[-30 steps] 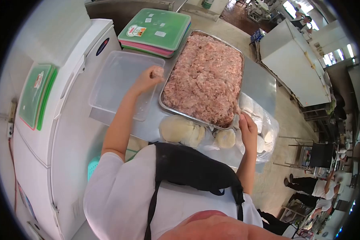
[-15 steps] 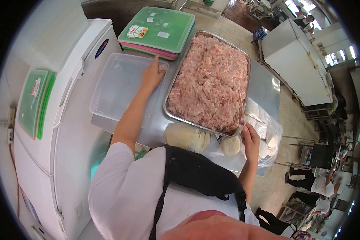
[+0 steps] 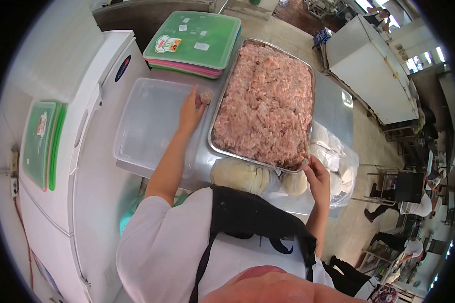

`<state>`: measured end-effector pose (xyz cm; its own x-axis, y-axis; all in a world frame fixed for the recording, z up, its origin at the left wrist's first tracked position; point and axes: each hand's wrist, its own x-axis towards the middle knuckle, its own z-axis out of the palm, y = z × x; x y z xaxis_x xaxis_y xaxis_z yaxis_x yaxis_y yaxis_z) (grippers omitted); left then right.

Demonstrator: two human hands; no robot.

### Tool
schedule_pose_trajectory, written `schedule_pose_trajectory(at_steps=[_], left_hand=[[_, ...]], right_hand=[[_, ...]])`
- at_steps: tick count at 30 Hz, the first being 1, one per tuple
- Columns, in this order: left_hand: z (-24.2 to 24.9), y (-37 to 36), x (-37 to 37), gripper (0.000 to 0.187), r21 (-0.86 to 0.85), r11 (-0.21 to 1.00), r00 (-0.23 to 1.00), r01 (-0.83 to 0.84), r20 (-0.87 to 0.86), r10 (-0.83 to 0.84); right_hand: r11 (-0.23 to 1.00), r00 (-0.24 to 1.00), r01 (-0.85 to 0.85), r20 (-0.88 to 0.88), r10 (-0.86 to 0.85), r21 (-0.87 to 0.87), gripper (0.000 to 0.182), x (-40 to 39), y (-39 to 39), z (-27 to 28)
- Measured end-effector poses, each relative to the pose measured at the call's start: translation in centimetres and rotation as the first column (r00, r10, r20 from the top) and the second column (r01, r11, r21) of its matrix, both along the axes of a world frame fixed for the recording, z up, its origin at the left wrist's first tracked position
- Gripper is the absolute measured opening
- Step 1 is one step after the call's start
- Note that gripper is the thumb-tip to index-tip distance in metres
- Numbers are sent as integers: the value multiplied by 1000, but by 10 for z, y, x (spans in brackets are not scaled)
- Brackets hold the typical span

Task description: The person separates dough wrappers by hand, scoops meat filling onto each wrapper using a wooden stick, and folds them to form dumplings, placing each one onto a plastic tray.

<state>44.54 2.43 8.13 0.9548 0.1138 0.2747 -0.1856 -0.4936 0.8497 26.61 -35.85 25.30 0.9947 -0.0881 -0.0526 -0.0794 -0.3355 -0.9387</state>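
My left hand (image 3: 189,111) is over the right side of a clear plastic container (image 3: 149,118), its fingers curled at a small meat dumpling (image 3: 203,98) near the upper right corner. My right hand (image 3: 317,174) is closed in a pinch at the lower right corner of a metal tray (image 3: 247,155). Raw ground meat (image 3: 268,96) fills that tray in a heap. A thin, slender shape lies along the meat's right edge above the right fingertips; what these fingers pinch I cannot tell.
Green-lidded containers (image 3: 192,40) are stacked behind the clear one. Bagged pale round stacks (image 3: 240,174) lie in front of the tray, with another plastic bag (image 3: 341,174) at its right. A white freezer (image 3: 106,126) stands left. Several people work in the background at right.
The view has shifted slightly, so the container sits lower in it. My left hand stays by the dumpling, its fingers now a little lower beside it. My right hand remains at the tray corner.
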Motion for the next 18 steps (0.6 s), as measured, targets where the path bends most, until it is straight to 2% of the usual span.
schedule_pose_trajectory(at_steps=[1,4,7,8,10,11,13,16,18], left_hand=[[1,-1,-5,77,-17,1000,1000,14,-6,-14],[-6,-5,-5,75,6,1000,997,4,82,-4],[10,-3,-6,71,-82,991,994,110,-19,-112],[15,-2,-9,68,-8,994,994,112,-17,-112],[27,-1,-17,63,141,984,994,105,-9,-105],[35,-5,-25,56,115,991,996,63,59,-70],[62,-18,-58,43,55,998,981,-29,194,17],[104,-46,-124,26,30,993,989,113,98,-115],[107,-62,-156,16,58,918,917,393,39,-396]], right_hand=[[999,998,-27,60,26,17,34,0,1,-4],[991,991,-51,-130,35,-120,34,-4,-2,1],[974,987,-148,-85,135,-173,30,-1,-5,-6],[916,983,-172,5,186,-363,29,2,-5,-3],[700,933,-150,135,334,-698,26,7,1,15],[732,942,-123,153,299,-671,20,6,2,16],[649,916,-143,149,373,-747,18,9,2,17],[515,865,-112,172,471,-850,16,20,12,21],[450,810,-49,229,541,-891,17,32,22,19]])
